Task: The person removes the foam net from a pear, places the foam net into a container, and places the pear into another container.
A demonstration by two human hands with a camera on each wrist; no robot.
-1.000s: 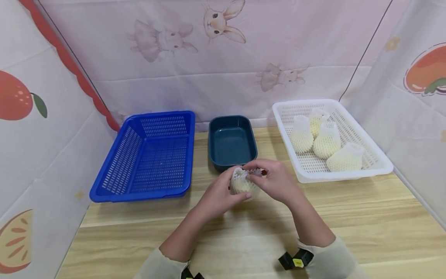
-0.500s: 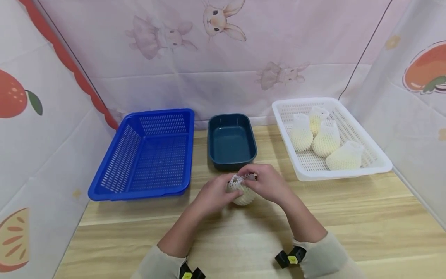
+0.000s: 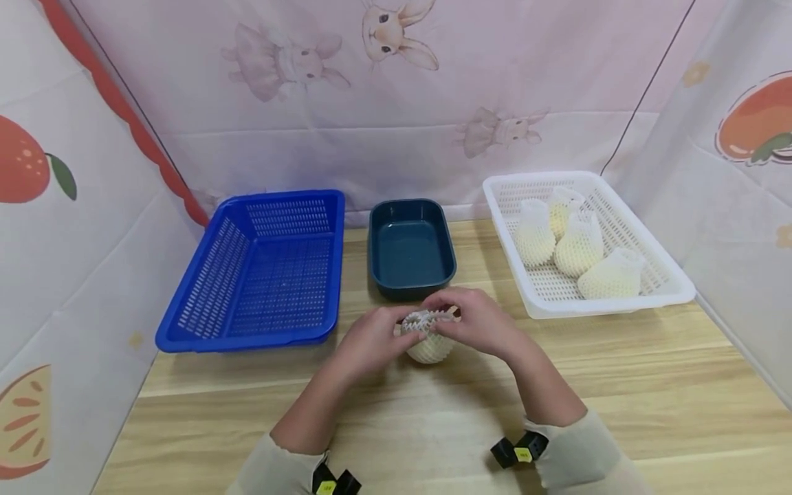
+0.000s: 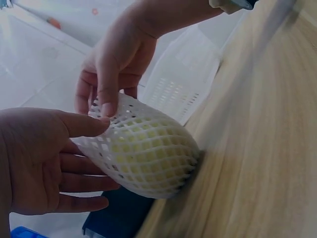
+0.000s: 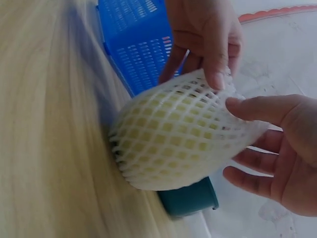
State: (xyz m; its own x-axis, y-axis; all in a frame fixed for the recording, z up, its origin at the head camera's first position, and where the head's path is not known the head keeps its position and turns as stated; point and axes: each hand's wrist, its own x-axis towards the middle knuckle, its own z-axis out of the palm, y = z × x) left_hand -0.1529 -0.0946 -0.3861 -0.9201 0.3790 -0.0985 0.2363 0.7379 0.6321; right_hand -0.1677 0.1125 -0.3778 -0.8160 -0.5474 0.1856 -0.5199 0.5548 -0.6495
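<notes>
A yellow-green fruit in a white foam net sleeve (image 3: 430, 349) stands upright at the middle of the wooden table, in front of the dark teal tray (image 3: 412, 258). My left hand (image 3: 371, 342) pinches the sleeve's open top edge from the left. Opposite it, my right hand (image 3: 479, 324) pinches the same edge with thumb and fingers. Both wrist views show the thumbs close together over the rim, the other fingers behind the net. In the left wrist view the foam net (image 4: 156, 156) bulges around the fruit, its lower end at the tabletop.
A blue perforated basket (image 3: 272, 289) stands at the left, with nothing seen inside. On the right, a white perforated basket (image 3: 671, 292) holds several net-wrapped fruits (image 3: 578, 251). Printed cloth walls (image 3: 396, 158) enclose the back and sides.
Both hands have brought the netted fruit down and slightly nearer to me, away from the teal tray. The sleeve's opening has turned upward. The baskets stay in place.
</notes>
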